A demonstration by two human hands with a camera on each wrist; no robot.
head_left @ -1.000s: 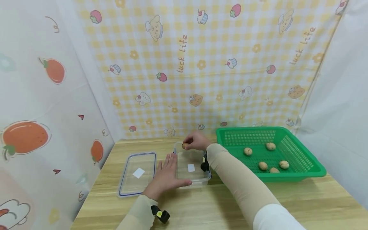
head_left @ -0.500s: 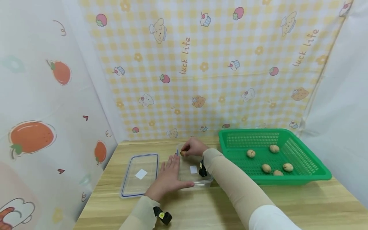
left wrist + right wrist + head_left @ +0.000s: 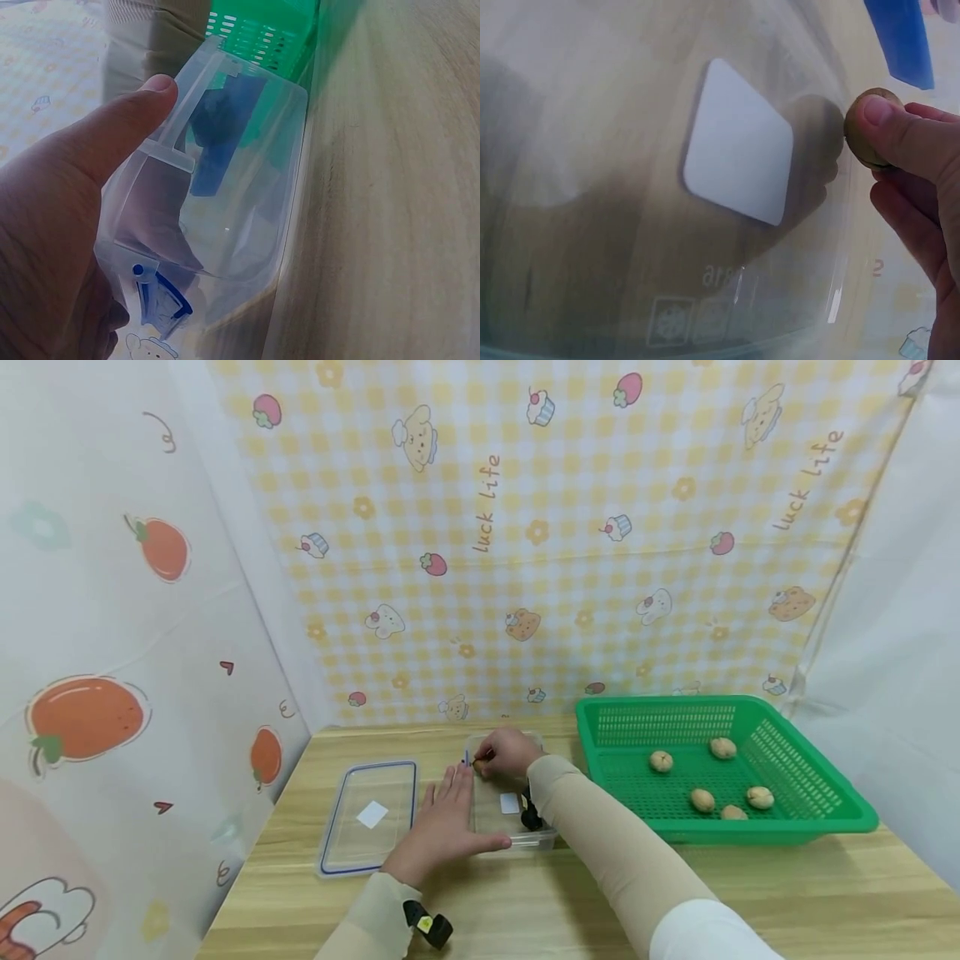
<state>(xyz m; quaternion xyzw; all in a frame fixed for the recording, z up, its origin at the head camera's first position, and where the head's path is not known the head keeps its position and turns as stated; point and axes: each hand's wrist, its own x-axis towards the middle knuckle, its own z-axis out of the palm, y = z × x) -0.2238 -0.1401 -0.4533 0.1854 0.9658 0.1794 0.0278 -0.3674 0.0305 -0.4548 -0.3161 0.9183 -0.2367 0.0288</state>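
My right hand (image 3: 513, 753) reaches into a clear plastic box (image 3: 491, 827) and pinches a walnut (image 3: 861, 144) between thumb and fingers. In the right wrist view the walnut sits close to the box's far-left wall, near a blue strip (image 3: 901, 45). A white square label (image 3: 739, 146) lies at the box's bottom. My left hand (image 3: 441, 831) spans the box's front left corner with straight fingers. Its thumb (image 3: 124, 124) lies along the front rim, and the other fingers run along the left side. Inside the box, the right forearm hides part of the right side.
To the left lies the clear box lid (image 3: 348, 839) with a blue seal and a white label. On the right stands a green plastic basket (image 3: 847, 814) holding several walnuts (image 3: 702, 800). A patterned cloth (image 3: 420, 668) hangs behind the wooden table (image 3: 540, 910).
My right hand has lowered with the walnut from above the box's back rim down into the box, close to the left wall. The left hand stays at the box; the view has shifted slightly.
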